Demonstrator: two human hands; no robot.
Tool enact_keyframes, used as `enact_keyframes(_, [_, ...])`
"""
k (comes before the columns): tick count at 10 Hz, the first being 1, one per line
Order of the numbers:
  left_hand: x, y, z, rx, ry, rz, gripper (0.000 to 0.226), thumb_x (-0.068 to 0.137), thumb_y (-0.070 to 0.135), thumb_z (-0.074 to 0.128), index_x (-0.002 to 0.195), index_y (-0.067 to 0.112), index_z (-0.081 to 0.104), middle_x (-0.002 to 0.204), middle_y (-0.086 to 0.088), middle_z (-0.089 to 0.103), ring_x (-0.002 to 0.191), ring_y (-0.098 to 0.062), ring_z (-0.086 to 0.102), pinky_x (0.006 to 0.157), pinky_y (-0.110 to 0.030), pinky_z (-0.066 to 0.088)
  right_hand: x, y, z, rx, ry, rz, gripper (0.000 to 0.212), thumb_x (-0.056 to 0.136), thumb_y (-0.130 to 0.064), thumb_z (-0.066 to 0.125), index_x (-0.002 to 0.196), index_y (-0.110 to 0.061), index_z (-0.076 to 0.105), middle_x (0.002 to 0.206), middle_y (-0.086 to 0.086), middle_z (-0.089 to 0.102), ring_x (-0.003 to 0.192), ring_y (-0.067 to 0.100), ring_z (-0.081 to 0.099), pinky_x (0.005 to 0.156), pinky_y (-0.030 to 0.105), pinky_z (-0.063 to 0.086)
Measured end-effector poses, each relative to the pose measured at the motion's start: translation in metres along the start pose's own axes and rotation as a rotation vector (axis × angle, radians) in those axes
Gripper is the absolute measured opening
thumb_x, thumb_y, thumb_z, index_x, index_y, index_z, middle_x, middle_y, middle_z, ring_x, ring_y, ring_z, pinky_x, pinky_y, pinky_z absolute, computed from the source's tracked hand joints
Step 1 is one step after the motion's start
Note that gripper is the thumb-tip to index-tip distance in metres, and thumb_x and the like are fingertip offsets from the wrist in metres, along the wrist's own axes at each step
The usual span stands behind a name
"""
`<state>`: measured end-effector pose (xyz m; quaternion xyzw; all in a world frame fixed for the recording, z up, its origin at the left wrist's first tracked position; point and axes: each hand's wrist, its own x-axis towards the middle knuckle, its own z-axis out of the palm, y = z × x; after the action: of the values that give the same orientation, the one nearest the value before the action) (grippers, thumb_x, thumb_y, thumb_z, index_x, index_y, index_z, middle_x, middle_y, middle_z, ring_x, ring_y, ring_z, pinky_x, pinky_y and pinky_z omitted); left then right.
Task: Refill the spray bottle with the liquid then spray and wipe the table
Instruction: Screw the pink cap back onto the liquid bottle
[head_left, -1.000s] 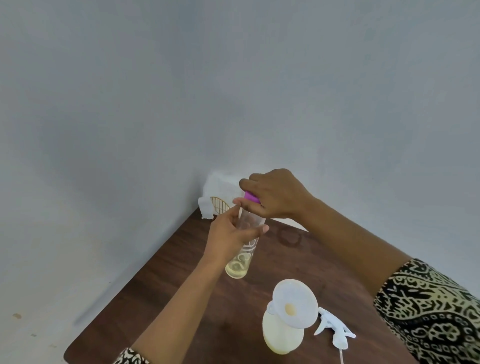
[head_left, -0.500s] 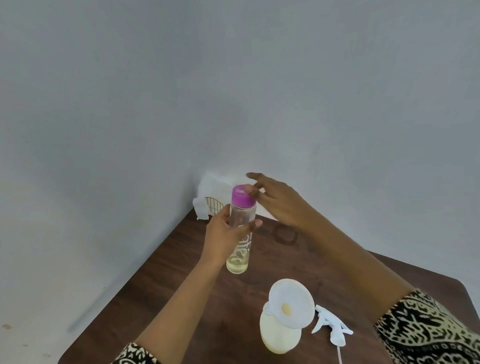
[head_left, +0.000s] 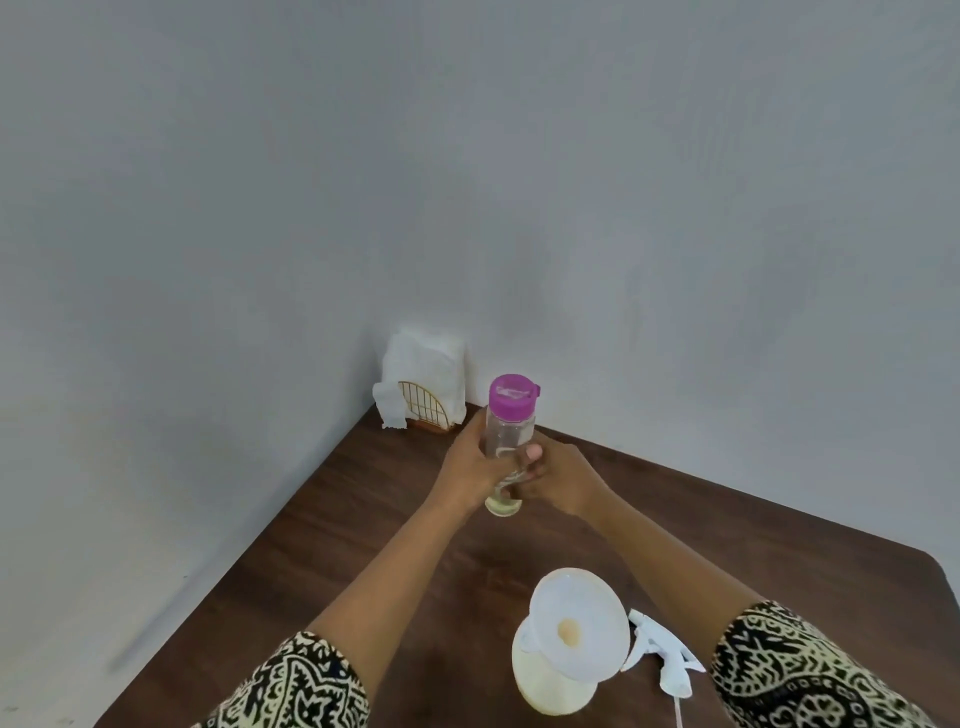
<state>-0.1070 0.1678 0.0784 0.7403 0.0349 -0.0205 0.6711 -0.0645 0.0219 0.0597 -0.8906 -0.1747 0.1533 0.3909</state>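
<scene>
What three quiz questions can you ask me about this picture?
1. True or false: the white spray head lies on the table, off its bottle.
2. Where is the white funnel? A: standing in the mouth of the pale yellow spray bottle. B: lying flat on the table. C: in the napkin holder.
3. How many hands grip the purple-capped bottle?

Key
1. True.
2. A.
3. Two: the left hand and the right hand both grip it.
</scene>
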Motion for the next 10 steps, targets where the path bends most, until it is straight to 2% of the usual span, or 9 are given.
enact_keyframes(1, [0.005,-0.036,-0.009,0.194,0.022,-0.081,0.089,0.069,0.054,0.078,0.146,0.034,0.036,0.146,0.005,0.045,0.135,-0.016,0.042,0.111,-0.046,0.037,0.015,0.021,0.006,0.052,0.056,0.085,0.058,0.067,-0.039,0.080,0.118,-0.029,0.056,0.106,-0.009,0.069,0.094,0.010,0.066,0.088,0.029,0.051])
enact_keyframes(2, [0.010,-0.079,-0.020,0.717,0.069,-0.262,0.082,0.080,0.069,0.054,0.150,0.036,0.024,0.159,-0.001,0.024,0.147,-0.025,0.018,0.116,-0.057,0.019,0.036,0.039,0.009,0.054,0.088,0.154,0.062,0.065,-0.037,0.081,0.119,-0.026,0.054,0.106,-0.008,0.067,0.095,0.012,0.064,0.087,0.030,0.050])
enact_keyframes(3, [0.013,-0.108,-0.020,1.031,-0.056,-0.456,0.086,0.086,0.061,0.054,0.153,0.038,0.005,0.162,-0.006,-0.010,0.148,-0.033,-0.011,0.112,-0.065,0.007,0.061,0.050,0.015,0.051,0.107,0.201,0.058,0.067,-0.029,0.080,0.119,-0.021,0.054,0.107,-0.004,0.067,0.097,0.016,0.063,0.086,0.031,0.050])
enact_keyframes(4, [0.011,-0.128,-0.018,1.046,-0.157,-0.514,0.099,0.077,0.073,0.054,0.151,0.043,-0.006,0.159,-0.003,-0.024,0.145,-0.032,-0.022,0.110,-0.069,0.001,0.089,0.052,0.019,0.019,0.129,0.201,0.055,0.067,-0.027,0.081,0.114,-0.017,0.054,0.105,0.000,0.068,0.094,0.019,0.064,0.084,0.036,0.052])
enact_keyframes(5, [0.007,-0.145,-0.019,1.097,-0.150,-0.495,0.102,0.074,0.079,0.051,0.148,0.047,-0.012,0.158,0.001,-0.028,0.145,-0.030,-0.025,0.109,-0.068,-0.003,0.114,0.052,0.021,0.025,0.168,0.185,0.053,0.068,-0.023,0.082,0.112,-0.012,0.053,0.103,0.006,0.068,0.092,0.024,0.064,0.081,0.037,0.052])
enact_keyframes(7, [0.014,-0.157,-0.023,1.064,-0.196,-0.514,0.102,0.074,0.080,0.048,0.145,0.050,-0.019,0.153,0.003,-0.038,0.141,-0.028,-0.034,0.107,-0.067,-0.011,0.158,0.050,0.026,-0.029,0.170,0.141,0.059,0.072,-0.025,0.080,0.120,-0.012,0.049,0.110,0.011,0.067,0.099,0.030,0.063,0.085,0.041,0.052])
enact_keyframes(10, [0.016,-0.161,-0.024,1.042,-0.199,-0.522,0.102,0.073,0.080,0.050,0.143,0.053,-0.020,0.152,0.005,-0.040,0.139,-0.027,-0.036,0.107,-0.067,-0.013,0.181,0.048,0.033,-0.122,0.249,0.129,0.054,0.072,-0.032,0.077,0.112,-0.010,0.048,0.105,0.010,0.064,0.096,0.031,0.063,0.077,0.037,0.048])
